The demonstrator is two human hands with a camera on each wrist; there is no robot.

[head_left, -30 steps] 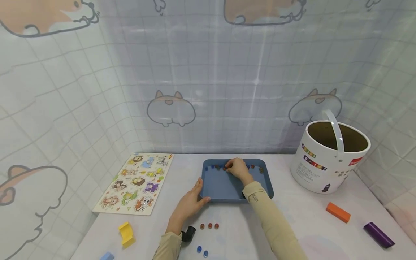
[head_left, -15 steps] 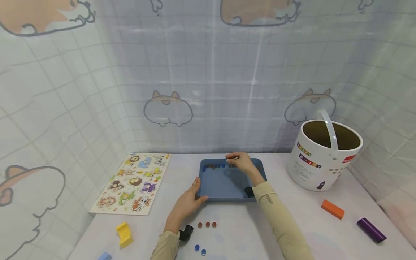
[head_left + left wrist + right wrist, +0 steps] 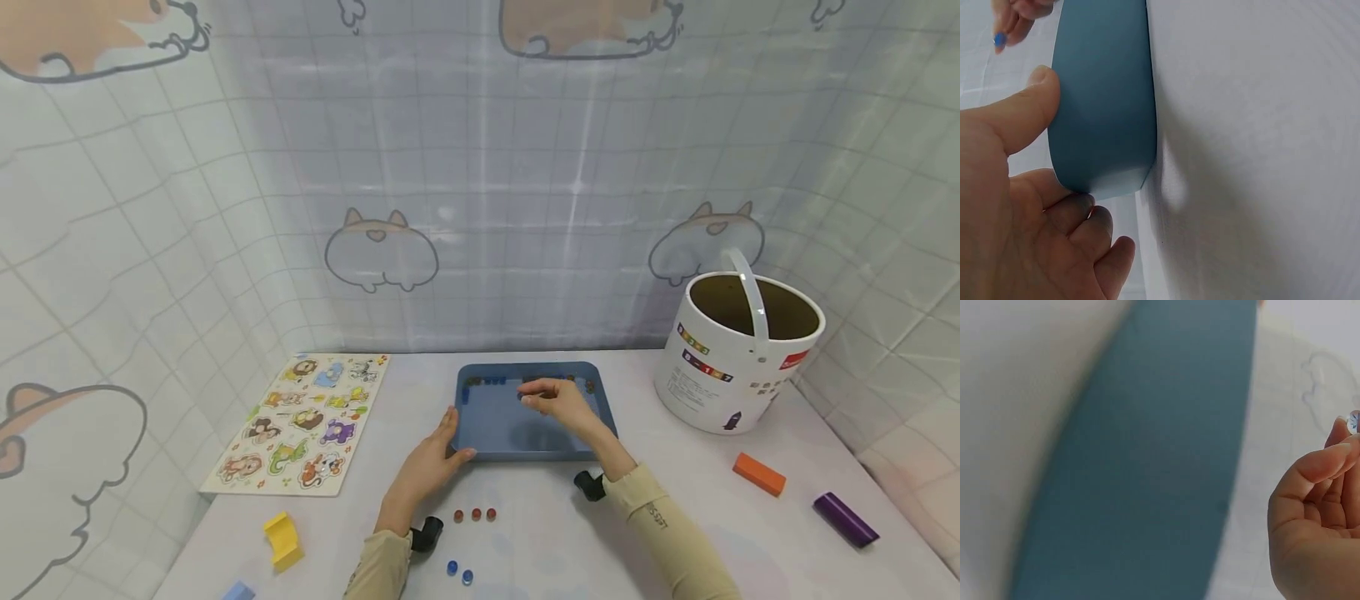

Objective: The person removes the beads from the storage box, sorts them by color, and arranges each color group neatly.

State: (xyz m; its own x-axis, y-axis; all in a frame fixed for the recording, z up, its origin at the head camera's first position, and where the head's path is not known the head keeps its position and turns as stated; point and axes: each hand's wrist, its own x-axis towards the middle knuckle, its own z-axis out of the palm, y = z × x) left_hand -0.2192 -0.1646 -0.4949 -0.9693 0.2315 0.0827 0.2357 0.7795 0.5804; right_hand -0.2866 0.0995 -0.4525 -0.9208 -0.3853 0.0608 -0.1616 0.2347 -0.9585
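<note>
Fingers [image 3: 536,387] of the right hand [image 3: 567,408], tips pinching one small blue bead [image 3: 999,39], and that's a slender hold! It looks smooth, so it could squirt free if the pinch slackens; a low sweep of the hand might scatter the bead row [image 3: 495,381], and too hard a push from the left hand [image 3: 423,471] could skid the tray [image 3: 491,429]. The bead sits right at the tips, held above the tray floor, the row just beyond them along the far wall. Left and nearer, the left hand's fingers lie relaxed against the tray's corner, thumb spread apart. Nearer than that thumb, on the bench [image 3: 540,542]: three reddish beads [image 3: 476,515], then two blue ones [image 3: 452,567].
</note>
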